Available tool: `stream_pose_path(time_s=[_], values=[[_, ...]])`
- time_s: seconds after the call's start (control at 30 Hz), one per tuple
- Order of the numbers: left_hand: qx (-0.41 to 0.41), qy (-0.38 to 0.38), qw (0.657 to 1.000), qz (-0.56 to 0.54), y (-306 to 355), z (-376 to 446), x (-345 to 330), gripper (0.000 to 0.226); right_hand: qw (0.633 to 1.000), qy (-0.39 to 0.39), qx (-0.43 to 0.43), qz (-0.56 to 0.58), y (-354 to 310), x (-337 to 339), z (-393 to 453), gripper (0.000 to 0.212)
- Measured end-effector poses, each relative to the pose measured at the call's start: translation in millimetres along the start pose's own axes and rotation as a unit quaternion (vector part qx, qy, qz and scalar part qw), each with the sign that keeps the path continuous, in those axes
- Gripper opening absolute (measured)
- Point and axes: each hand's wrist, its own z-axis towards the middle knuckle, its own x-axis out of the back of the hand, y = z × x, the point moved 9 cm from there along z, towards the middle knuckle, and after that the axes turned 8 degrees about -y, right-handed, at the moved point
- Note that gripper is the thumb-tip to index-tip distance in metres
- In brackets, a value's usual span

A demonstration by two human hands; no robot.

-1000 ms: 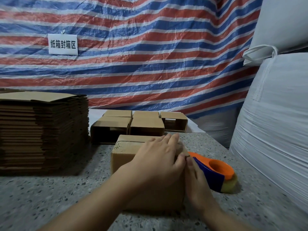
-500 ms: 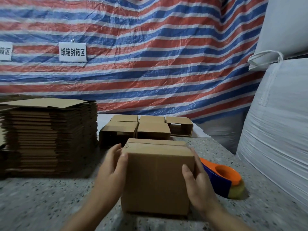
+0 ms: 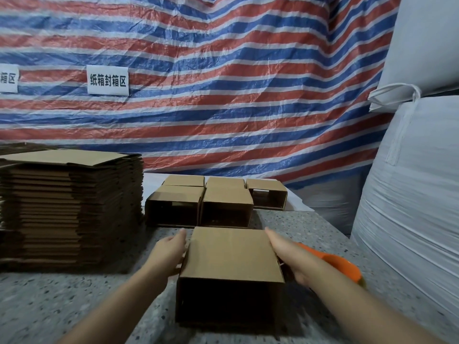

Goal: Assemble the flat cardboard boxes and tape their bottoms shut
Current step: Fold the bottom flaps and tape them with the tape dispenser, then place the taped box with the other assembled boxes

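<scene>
Speckled stone table [image 3: 74, 306] under striped tarp [image 3: 223, 83]. Box [image 3: 231, 256] on its side at centre, open end toward camera, pressed between flat left hand [image 3: 171, 249] and flat right hand [image 3: 290, 254], fingers straight. Finished boxes [image 3: 198, 202] directly ahead, along its long axis; probably push forward.

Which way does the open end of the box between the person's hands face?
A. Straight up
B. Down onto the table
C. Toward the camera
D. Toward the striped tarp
C: the box between the left hand and the right hand shows its dark hollow inside toward the camera, with a closed panel on top.
</scene>
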Motion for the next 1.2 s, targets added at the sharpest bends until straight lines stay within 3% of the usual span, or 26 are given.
stream_pose_path(time_s=[0.2, 0.27, 0.33, 0.43, 0.57, 0.8, 1.0, 1.2], values=[[-0.056, -0.031, 0.994, 0.092, 8, -30, -15, 0.025, 0.999, -0.006, 0.046, -0.006, 10, -10, -25, 0.032], [-0.115, -0.053, 0.988, 0.088, 30, -33, -31, 0.045, 0.994, 0.04, 0.097, 0.002, -9, 7, -30, 0.022], [-0.189, -0.067, 0.976, 0.079, 66, -30, -46, 0.062, 0.984, 0.102, 0.144, 0.017, -37, 40, -34, 0.025], [-0.274, -0.114, 0.942, 0.155, 121, -2, -86, 0.077, 0.971, 0.176, 0.164, 0.018, -72, 100, -25, 0.032], [-0.259, -0.187, 0.909, 0.266, 156, 58, -146, 0.097, 0.97, 0.205, 0.13, 0.028, -92, 161, 11, 0.033], [-0.267, -0.196, 0.836, 0.438, 167, 154, -213, 0.09, 0.974, 0.202, 0.099, 0.03, -88, 213, 88, 0.028], [-0.256, -0.172, 0.785, 0.538, 142, 221, -246, 0.084, 0.982, 0.167, 0.078, 0.05, -62, 226, 162, 0.019], [-0.267, -0.119, 0.683, 0.669, 125, 260, -253, 0.086, 0.985, 0.152, 0.058, 0.063, -40, 219, 231, 0.039]])
